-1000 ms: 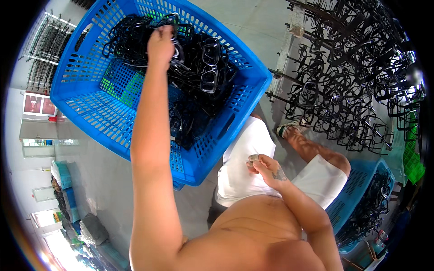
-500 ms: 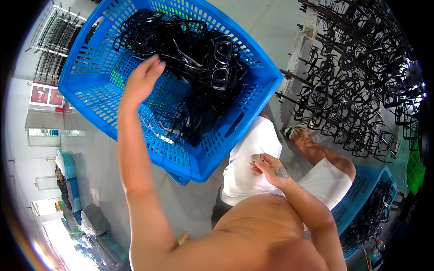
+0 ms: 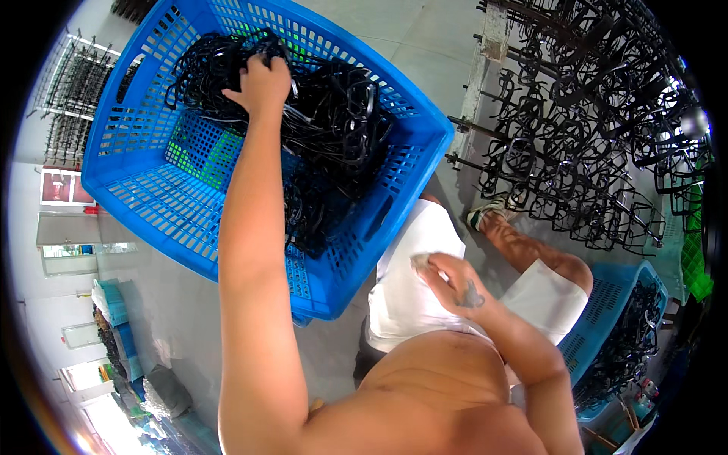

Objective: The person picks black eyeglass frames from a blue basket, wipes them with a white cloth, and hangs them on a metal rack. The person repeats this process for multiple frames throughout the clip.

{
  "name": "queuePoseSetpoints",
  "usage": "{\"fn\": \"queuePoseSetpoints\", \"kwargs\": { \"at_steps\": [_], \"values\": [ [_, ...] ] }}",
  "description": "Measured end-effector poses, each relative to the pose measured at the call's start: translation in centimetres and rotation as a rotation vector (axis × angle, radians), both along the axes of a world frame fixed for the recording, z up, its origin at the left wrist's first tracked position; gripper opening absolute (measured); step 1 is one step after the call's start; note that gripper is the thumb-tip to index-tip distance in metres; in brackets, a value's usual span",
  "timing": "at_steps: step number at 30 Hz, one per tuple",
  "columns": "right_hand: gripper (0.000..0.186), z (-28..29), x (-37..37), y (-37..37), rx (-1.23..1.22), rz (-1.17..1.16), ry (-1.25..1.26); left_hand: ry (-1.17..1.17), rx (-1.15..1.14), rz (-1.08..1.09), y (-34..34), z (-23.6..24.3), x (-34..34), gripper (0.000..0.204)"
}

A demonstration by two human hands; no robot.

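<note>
A large blue plastic basket [image 3: 330,299] with slotted walls stands in front of me, tilted in view. Inside it lies a tangled heap of black eyeglass frames [image 3: 345,114], piled toward the far side. My left hand [image 3: 262,83] reaches over the far part of this heap, thumb and fingers apart, touching the frames; its fingertips are partly lost among the dark pieces. Close to my white shorts [image 3: 406,303], my right hand [image 3: 455,284] is closed, with something small and greyish at its fingertips that I cannot make out.
On the right, a rack holds many rows of black eyeglass frames [image 3: 561,174]. Below it sits a lighter blue basket [image 3: 599,292] with more black frames. A wire rack [image 3: 76,91] stands at the far left, and stacked bins [image 3: 114,296] line the left wall.
My left hand has moved from above the basket's left part, away and slightly right, onto the heap of frames. The view has shifted a little. My right hand stays by the shorts.
</note>
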State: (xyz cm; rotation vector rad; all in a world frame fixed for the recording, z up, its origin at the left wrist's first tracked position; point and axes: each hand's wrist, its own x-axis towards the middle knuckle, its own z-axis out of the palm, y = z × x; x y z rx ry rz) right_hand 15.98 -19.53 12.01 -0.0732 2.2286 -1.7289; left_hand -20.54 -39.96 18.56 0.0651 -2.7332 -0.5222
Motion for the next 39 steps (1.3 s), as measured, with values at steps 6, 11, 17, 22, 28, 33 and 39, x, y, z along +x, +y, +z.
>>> {"fn": "queuePoseSetpoints", "kwargs": {
  "at_steps": [6, 11, 17, 22, 28, 33, 39],
  "values": [
    [0.038, 6.0, -14.6, -5.6, 0.387, -0.171, 0.992, 0.414, 1.2, -0.249, -3.0, 2.1, 1.4, 0.023],
    [0.039, 1.4, -23.4, -7.4, 0.94, -0.077, 0.926, 0.376, 1.767, -0.432, -6.0, 9.6, 6.4, 0.031],
    [0.036, 5.3, -21.2, -6.9, 0.313, -0.3, 0.962, 0.258, 2.086, -0.899, -7.3, 11.5, 15.1, 0.031],
    [0.049, 10.1, -9.3, -3.8, -0.016, -0.295, 1.021, 0.096, 1.984, -0.775, -1.2, 7.5, 21.3, 0.039],
    [0.012, 7.8, -4.3, -0.9, -0.111, -0.447, 0.724, -0.441, 2.207, -0.867, 5.5, 3.0, 25.2, 0.089],
    [0.007, 6.2, -1.2, 1.6, -0.115, -0.647, 0.901, -0.446, 2.301, -0.477, 4.8, 1.5, 26.0, 0.063],
    [0.025, 7.4, -1.7, -0.1, -0.023, -0.542, 0.849, -0.337, 1.884, -0.139, 4.3, 4.7, 26.8, 0.064]
  ]
}}
